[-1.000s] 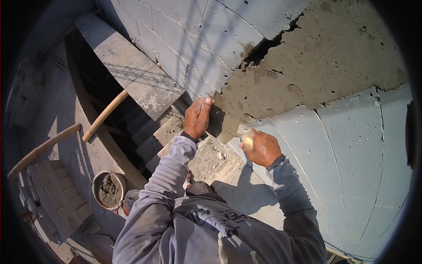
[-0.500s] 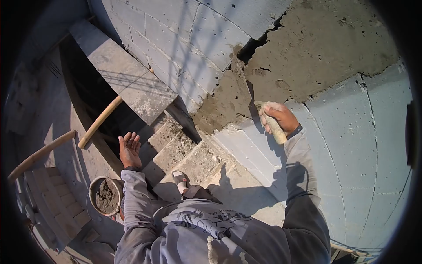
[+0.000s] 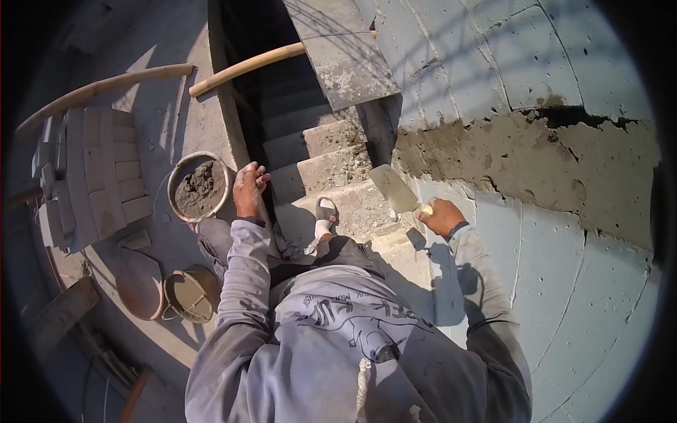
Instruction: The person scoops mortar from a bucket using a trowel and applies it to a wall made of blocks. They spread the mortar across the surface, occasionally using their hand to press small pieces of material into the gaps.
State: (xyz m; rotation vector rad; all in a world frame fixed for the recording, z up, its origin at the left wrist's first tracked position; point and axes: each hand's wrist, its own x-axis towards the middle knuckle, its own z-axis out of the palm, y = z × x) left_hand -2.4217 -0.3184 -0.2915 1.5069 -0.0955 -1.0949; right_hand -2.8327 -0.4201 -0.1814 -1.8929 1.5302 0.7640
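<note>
My right hand (image 3: 443, 217) is closed around the handle of a trowel (image 3: 393, 189). Its flat blade points up and left, over the steps and apart from the wall. A band of wet grey mortar (image 3: 522, 158) covers part of the pale block wall (image 3: 536, 261) on the right, with a dark gap (image 3: 571, 116) along its upper edge. My left hand (image 3: 249, 190) holds nothing; its fingers are loosely bent and apart. Just left of it stands a bucket (image 3: 172, 185) with a heap of mortar (image 3: 201, 189) inside.
Concrete steps (image 3: 331, 166) strewn with rubble descend ahead, beside a slab (image 3: 352, 67). Bamboo poles (image 3: 247, 68) lie at the left. Stacked blocks (image 3: 102, 162) stand there too. Nearer me are a basin (image 3: 137, 282) and a second bucket (image 3: 190, 292) holding murky liquid.
My right hand has brought the trowel away from the mortared wall, down and left. The view has swung left, showing more of the buckets. My left hand now appears closer to the mortar bucket.
</note>
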